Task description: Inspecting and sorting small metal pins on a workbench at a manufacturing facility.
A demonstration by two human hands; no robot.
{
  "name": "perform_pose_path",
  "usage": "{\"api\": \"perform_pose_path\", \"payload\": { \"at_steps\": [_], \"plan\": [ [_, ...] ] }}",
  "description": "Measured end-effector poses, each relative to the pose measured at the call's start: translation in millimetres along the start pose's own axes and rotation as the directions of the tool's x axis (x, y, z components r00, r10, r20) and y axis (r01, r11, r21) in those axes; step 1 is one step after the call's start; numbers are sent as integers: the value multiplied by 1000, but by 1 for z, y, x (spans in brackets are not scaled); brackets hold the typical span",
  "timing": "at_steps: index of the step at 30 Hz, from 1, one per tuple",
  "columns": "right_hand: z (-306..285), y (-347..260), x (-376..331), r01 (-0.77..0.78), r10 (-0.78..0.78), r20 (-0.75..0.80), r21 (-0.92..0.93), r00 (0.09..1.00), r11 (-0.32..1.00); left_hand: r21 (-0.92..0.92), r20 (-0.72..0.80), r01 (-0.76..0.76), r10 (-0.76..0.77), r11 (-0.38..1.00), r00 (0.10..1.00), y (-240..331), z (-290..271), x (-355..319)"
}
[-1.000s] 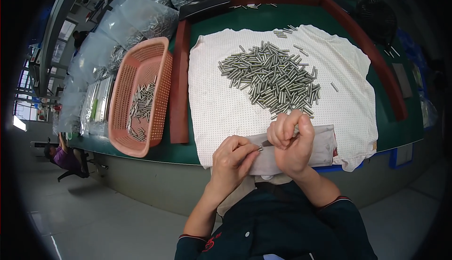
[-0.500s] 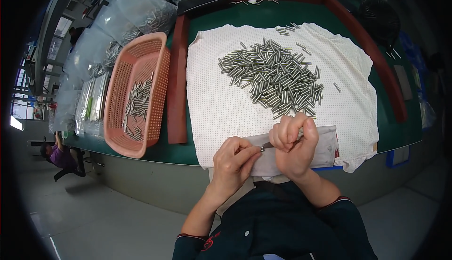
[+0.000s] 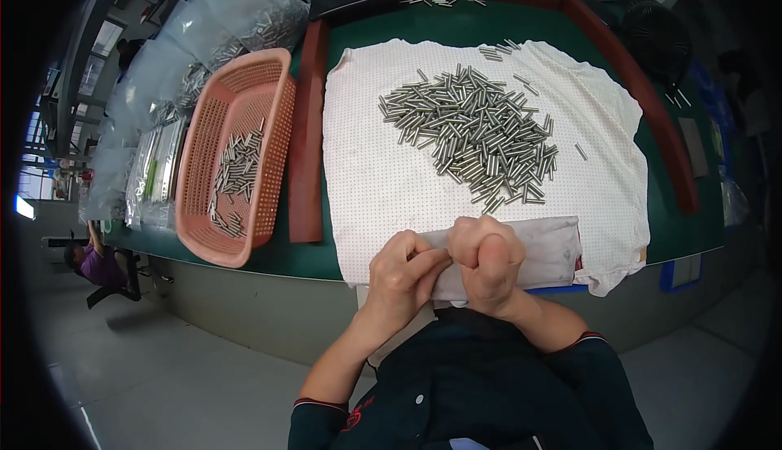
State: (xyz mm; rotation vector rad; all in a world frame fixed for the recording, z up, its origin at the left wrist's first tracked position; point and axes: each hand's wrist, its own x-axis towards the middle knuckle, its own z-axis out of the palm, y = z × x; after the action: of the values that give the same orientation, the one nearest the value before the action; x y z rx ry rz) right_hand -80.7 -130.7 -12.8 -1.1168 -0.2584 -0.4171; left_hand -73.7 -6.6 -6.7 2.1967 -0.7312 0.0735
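My left hand (image 3: pixel 399 279) is closed in a pinch on a small metal pin, which my fingers hide now; its end showed a moment ago. Against those fingertips presses my right hand (image 3: pixel 489 263), a fist wrapped round a slim tool with a metal tip, also out of sight at this moment. Both hands are above a folded grey cloth (image 3: pixel 546 246) at the near edge of a white dotted cloth (image 3: pixel 371 173). Beyond them lies a heap of short metal pins (image 3: pixel 481 132), with several strays around it.
Left of the white cloth runs a red-brown wooden bar (image 3: pixel 306 173), part of a frame round the green tabletop (image 3: pixel 358 30). A pink plastic basket (image 3: pixel 275 157) beside it holds more pins. Clear bags (image 3: pixel 265 22) of metal parts line the back left. A person (image 3: pixel 102 263) sits far left.
My right hand has moved left and turned, closing up against the left fingertips. The pin's end and the tool's tip, visible before, are covered now. My left hand has barely moved.
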Motion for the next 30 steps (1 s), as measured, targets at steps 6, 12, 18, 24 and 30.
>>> {"api": "perform_pose_path", "payload": {
  "at_steps": [6, 12, 18, 24, 30],
  "plan": [
    [-25, -22, 1, 6, 95, -219, 420, 971, 908, 57, -42, -53, 56, 997, 998, 4, -1, -3],
    [-67, -47, -5, -47, 219, -316, 472, 923, 880, 280, 34, -169, 167, 945, 985, 10, -2, 2],
    [-73, -42, -5, -34, 289, -389, 547, 875, 837, 356, 136, -212, 174, 910, 975, 12, -10, 13],
    [-73, -44, -2, -23, 317, -425, 568, 848, 823, -721, 257, 475, -442, 505, 860, 6, -22, 10],
    [-75, -43, -1, -39, 347, -435, 576, 831, 816, -930, 325, 368, -468, 3, 822, -21, -19, 2]
  ]
}}
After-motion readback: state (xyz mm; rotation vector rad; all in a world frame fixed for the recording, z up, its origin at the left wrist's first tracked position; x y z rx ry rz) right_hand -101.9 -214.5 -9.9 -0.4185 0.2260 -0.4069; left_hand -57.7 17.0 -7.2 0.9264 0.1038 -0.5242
